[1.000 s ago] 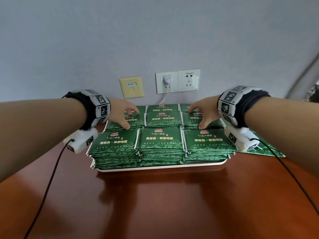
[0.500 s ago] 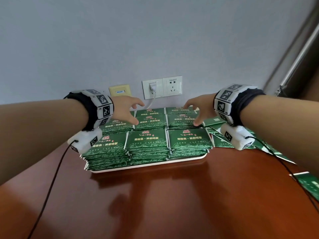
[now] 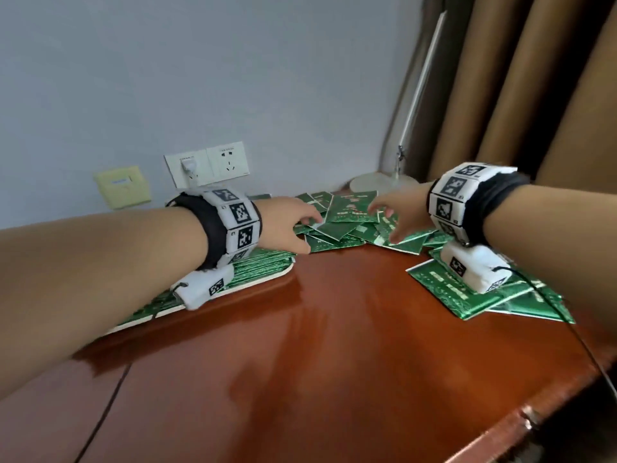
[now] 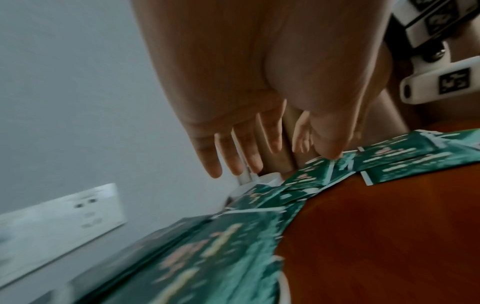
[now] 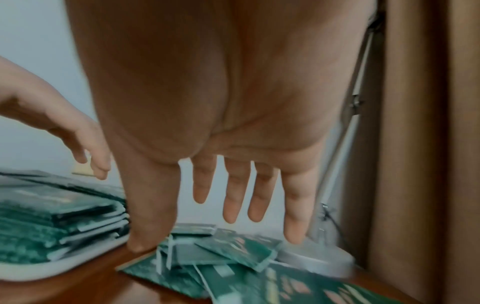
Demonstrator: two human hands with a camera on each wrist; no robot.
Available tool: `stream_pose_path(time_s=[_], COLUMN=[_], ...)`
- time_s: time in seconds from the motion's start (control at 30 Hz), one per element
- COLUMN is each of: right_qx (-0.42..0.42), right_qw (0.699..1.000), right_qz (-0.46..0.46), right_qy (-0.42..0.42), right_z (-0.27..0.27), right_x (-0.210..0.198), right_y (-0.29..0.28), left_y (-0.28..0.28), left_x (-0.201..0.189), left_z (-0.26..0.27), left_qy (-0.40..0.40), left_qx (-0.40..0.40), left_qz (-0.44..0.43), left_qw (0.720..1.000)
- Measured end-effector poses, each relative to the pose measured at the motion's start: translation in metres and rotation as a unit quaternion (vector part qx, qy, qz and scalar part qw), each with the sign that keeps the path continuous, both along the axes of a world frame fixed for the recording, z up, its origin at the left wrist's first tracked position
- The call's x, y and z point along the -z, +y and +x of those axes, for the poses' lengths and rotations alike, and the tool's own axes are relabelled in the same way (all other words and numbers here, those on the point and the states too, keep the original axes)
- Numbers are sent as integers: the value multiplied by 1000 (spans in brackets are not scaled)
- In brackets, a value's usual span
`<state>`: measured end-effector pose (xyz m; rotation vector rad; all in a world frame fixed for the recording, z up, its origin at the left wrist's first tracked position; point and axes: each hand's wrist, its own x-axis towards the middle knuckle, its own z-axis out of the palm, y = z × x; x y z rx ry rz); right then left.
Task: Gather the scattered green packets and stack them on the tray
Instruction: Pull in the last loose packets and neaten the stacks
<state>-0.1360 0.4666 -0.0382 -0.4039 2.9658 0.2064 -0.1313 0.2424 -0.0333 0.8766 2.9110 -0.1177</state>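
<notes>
Soft, even daylight, fairly bright. Broad pale glare on the glossy table below both hands. Head view mostly sharp, edges bowed (wide lens). Both wrist views motion-blurred; packets under the fingers are smeared, print unreadable.

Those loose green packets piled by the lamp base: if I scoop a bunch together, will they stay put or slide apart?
The loose packets are flat with a glossy sheen, so they will probably slip over one another. They overlap at odd angles, so a scoop likely fans them out. Both hands are open above them, so squeezing from two sides seems safer.
</notes>
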Motion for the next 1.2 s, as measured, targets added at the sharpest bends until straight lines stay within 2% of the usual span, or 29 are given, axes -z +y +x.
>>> stream_pose_path(time_s=[0.27, 0.5, 0.8, 1.2], right_qx=[118, 138, 85, -51], right_qw=[991, 987, 992, 993], right_qz=[51, 48, 33, 48], right_qy=[-32, -67, -86, -100], right_z=[61, 95, 98, 95], right_x=[28, 44, 59, 54], right_y=[121, 167, 145, 49], left_y=[143, 200, 187, 92], left_x=[56, 71, 69, 62], left_z=[23, 41, 53, 77], left_qy=[-57, -77, -92, -142], left_qx=[157, 194, 166, 81], left_qz=[-35, -60, -71, -46], left_qw=[985, 976, 979, 986])
